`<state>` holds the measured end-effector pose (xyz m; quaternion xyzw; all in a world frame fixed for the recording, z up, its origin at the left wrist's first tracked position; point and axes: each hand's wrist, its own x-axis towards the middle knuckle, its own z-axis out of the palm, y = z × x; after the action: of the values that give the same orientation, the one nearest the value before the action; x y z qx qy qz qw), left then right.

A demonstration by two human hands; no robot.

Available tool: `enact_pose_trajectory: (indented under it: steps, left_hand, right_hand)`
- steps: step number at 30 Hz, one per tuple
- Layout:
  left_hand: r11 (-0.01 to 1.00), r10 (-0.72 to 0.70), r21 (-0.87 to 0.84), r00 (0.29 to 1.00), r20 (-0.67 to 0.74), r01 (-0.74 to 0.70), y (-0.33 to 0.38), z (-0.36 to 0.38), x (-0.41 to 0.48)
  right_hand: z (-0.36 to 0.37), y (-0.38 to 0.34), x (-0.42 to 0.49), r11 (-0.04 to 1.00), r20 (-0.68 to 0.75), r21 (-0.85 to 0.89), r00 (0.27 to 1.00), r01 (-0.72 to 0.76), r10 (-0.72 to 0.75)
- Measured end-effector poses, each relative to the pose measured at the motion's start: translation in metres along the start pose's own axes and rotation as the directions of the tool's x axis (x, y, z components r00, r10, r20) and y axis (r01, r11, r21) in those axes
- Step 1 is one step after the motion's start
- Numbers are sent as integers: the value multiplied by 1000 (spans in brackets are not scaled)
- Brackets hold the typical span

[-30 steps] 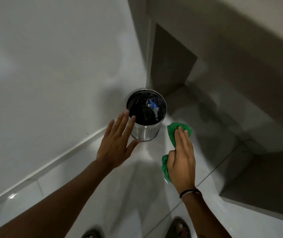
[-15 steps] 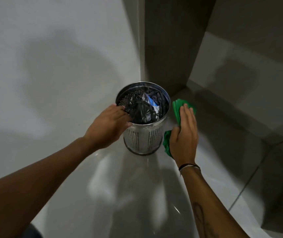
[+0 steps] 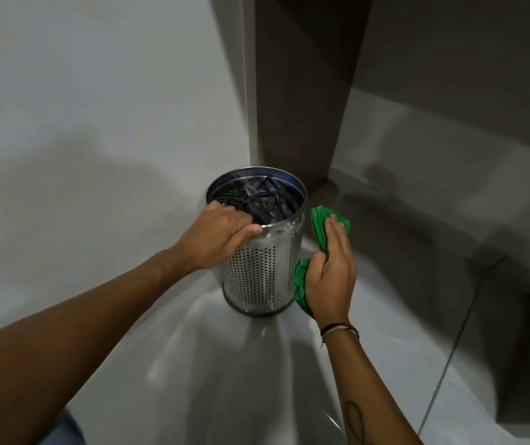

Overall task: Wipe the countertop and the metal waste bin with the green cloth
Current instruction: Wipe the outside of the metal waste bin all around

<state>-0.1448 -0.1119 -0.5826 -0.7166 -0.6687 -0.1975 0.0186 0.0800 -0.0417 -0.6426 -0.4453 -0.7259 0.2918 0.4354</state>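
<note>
Left grip [image 3: 221, 234] curled over the near rim of the metal waste bin [image 3: 262, 271], fingers closed on the edge. Right grip [image 3: 331, 271] flat and mostly extended, pressing the green cloth [image 3: 319, 226] against the bin's right side, thumb tucked into the fabric. Bin upright on the glossy floor [image 3: 193, 364], in the corner beside the wall [image 3: 96, 107], dark plastic bag [image 3: 266, 200] inside.

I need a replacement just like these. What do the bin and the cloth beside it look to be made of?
The perforated cylindrical metal waste bin looks like polished stainless steel: silvery, reflective, with rows of punched holes. The crumpled green cloth looks like soft woven or microfibre fabric, matte and folding under the right hand; the exact fibre is unclear.
</note>
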Motion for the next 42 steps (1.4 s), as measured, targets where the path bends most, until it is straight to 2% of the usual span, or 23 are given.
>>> enact_pose_trajectory:
  steps: [4, 12, 17, 23, 27, 31, 39, 42]
  left_hand:
    - [982, -89, -177, 985, -149, 62, -9, -19, -5]
    - [939, -152, -333, 972, -177, 86, -21, -30, -26]
    - [963, -152, -259, 946, -287, 76, -21, -27, -30]
    - [971, -218, -182, 880, -422, 153, -16, -11, -5]
    - [962, -254, -211, 861, -441, 176, -18, -1, 2]
    - [951, -275, -256, 847, -455, 171, -21, 4, 4]
    - [951, -286, -242, 842, -458, 192, -25, 0, 5]
    - [934, -333, -285, 819, -468, 217, -24, 1, 6]
  right_hand:
    - [2, -8, -16, 999, -63, 33, 998, -23, 25]
    - [21, -30, -31, 994, -72, 98, 997, 40, -33]
    - [29, -27, -40, 983, -104, 184, 994, -24, 44]
    - [18, -18, -30, 968, -243, 249, 966, -26, 89]
    - [9, -12, -31, 964, -267, 263, 958, -30, 103]
    - [8, -14, -35, 970, -238, 243, 970, 2, 57]
    - [31, -30, -35, 972, -91, 222, 994, 74, -55]
    - [42, -32, -31, 979, 15, 186, 996, 86, -90]
